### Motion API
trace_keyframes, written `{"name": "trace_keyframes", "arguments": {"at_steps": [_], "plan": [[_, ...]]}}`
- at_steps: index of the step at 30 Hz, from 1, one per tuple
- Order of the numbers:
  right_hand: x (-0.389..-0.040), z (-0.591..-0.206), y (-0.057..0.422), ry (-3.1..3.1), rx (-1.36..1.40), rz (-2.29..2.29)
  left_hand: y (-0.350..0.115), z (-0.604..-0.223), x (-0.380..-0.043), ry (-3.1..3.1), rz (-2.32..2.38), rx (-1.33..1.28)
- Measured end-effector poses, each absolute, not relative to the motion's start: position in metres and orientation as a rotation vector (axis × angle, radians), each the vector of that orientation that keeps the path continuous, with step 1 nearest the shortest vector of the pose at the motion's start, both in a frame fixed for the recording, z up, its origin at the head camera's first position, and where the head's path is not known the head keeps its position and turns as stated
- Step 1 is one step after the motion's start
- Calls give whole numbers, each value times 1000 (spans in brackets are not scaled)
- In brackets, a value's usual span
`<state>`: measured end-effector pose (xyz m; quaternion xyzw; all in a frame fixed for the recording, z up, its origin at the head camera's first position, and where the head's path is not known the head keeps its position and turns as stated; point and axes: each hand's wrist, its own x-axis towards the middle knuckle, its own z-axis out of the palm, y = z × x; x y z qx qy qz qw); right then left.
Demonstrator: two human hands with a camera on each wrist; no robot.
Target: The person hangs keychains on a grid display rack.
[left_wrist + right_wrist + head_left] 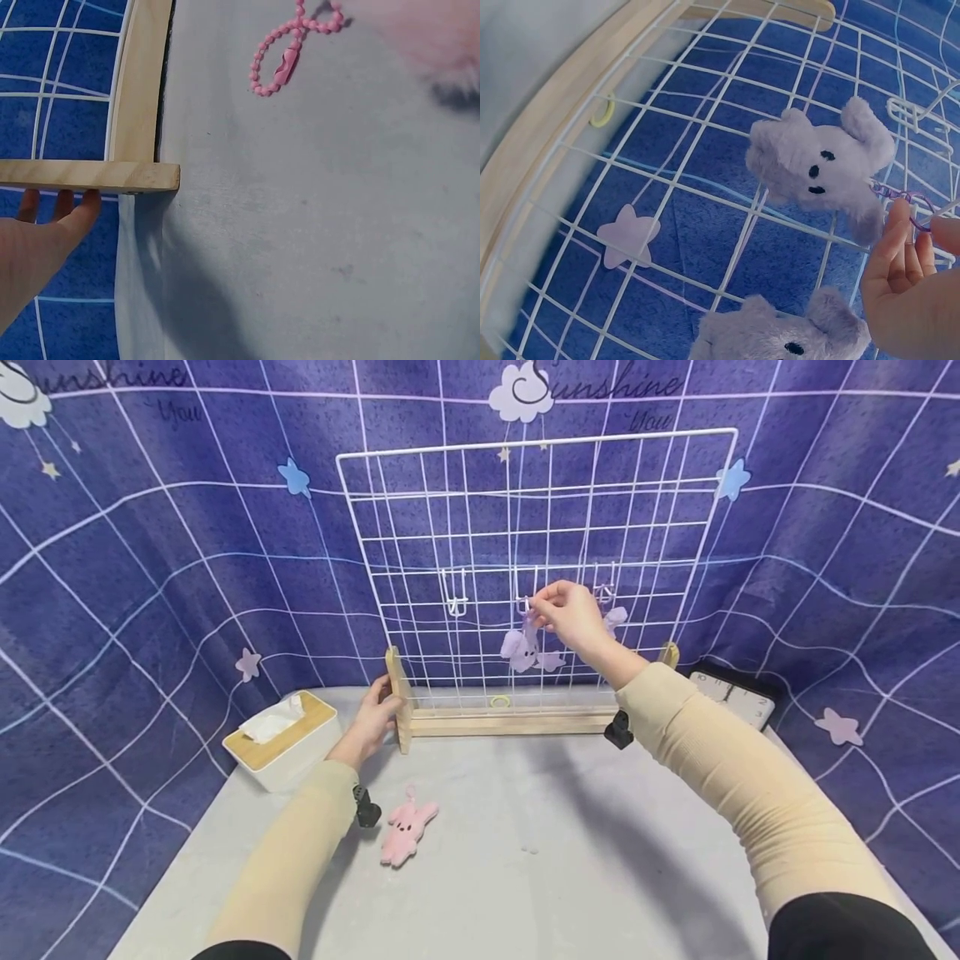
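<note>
My right hand (573, 622) pinches the purple ring (922, 201) of a lilac plush keychain (814, 161) between thumb and fingertips. The ring is at the middle white hook on the wire grid (536, 446); whether it bears the toy's weight I cannot tell. A second lilac plush (776, 334) hangs by the right-hand hook, partly hidden by my hand in the head view. My left hand (371, 722) touches the outer side of the wooden end piece (90, 175), its fingertips against the wood. A pink plush keychain (407, 832) with a pink bead chain (285, 64) lies on the table.
A bare white hook (456, 607) hangs on the grid's left part. Wooden rails (510, 722) support the grid. A tissue box (288, 747) stands at left, a clock (731, 693) leans at right. A small yellow ring (500, 701) is by the rail. Blue patterned cloth (187, 652) surrounds the table.
</note>
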<state>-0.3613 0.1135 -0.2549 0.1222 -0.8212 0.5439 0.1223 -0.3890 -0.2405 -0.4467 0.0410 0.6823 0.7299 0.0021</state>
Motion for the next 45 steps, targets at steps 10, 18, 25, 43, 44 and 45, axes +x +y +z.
{"name": "trace_keyframes", "arguments": {"at_steps": [10, 18, 25, 43, 44, 45], "plan": [[-359, -259, 116, -2395, 381, 1572, -241, -446, -387, 2168, 2266, 128], [-354, -262, 118, -2400, 392, 1538, -240, -445, -389, 2177, 2257, 127], [-348, -268, 118, -2404, 372, 1532, -240, -443, -387, 2143, 2270, 117], [-335, -293, 122, -2437, 572, 1511, -236, -426, -374, 2098, 2260, 118], [-335, -294, 122, -2444, 578, 1511, -236, -428, -376, 2101, 2261, 116], [-334, -295, 121, -2449, 583, 1514, -237, -430, -378, 2109, 2260, 113]]}}
